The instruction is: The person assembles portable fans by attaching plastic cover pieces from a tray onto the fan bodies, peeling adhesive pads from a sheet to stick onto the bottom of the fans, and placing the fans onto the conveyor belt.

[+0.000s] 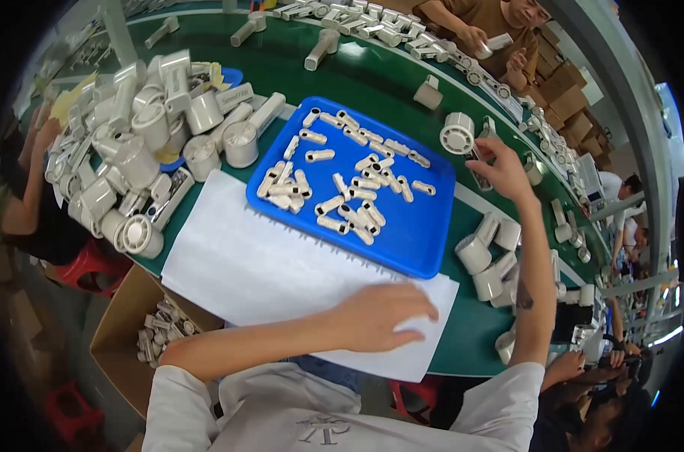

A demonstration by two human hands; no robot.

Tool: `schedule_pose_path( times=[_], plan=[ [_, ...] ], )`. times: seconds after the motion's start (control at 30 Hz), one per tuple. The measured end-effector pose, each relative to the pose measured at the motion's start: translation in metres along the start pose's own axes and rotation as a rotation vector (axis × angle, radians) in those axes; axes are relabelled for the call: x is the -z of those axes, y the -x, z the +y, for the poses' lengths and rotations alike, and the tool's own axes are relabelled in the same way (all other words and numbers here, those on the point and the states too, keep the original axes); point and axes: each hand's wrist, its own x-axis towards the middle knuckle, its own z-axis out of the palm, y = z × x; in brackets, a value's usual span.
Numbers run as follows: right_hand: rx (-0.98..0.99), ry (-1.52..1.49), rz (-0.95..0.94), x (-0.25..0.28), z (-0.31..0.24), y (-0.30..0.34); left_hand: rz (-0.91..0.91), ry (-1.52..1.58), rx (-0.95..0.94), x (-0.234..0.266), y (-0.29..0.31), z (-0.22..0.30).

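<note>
Some white paper (244, 256) under left hand (387, 318), fingers loosely parted, empty; right hand (505, 172) at white handheld fan (457, 135), fingers curled, cannot tell whether gripping.

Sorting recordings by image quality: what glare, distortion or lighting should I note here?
Head view: pale glare on the green table near the top; head view: grey beam at right bowed, corners black; head view: white paper brightly lit, right hand and blue tray clear enough to make out.
</note>
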Motion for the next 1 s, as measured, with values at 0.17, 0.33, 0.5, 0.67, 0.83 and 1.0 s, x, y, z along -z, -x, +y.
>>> schedule_pose_path(
  times=[0.17, 0.33, 0.5, 0.67, 0.83, 1.0],
  plan=[
    [0.121, -0.435, -0.681, 0.029, -0.1, 0.046, 0.472, -0.312, -0.059, 0.064, 0.01, 0.034],
    [0.19, -0.597, -1.096, 0.005, -0.141, 0.075, 0.231, -0.138, 0.095, 0.066, 0.03, 0.028],
    [-0.03, -0.282, -0.423, -0.062, -0.118, 0.044, 0.29, -0.179, 0.222, 0.057, 0.07, 0.014],
    [0.04, 0.001, -0.032, -0.112, -0.084, 0.037, 0.299, -0.183, 0.373, 0.06, 0.085, 0.0],
    [0.066, -0.055, 0.123, -0.095, -0.105, 0.052, 0.359, -0.318, 0.304, 0.063, 0.092, 0.005],
    [0.201, -0.335, -0.003, -0.047, -0.171, 0.107, 0.527, -0.378, 0.161, 0.07, 0.08, 0.02]
  ],
)
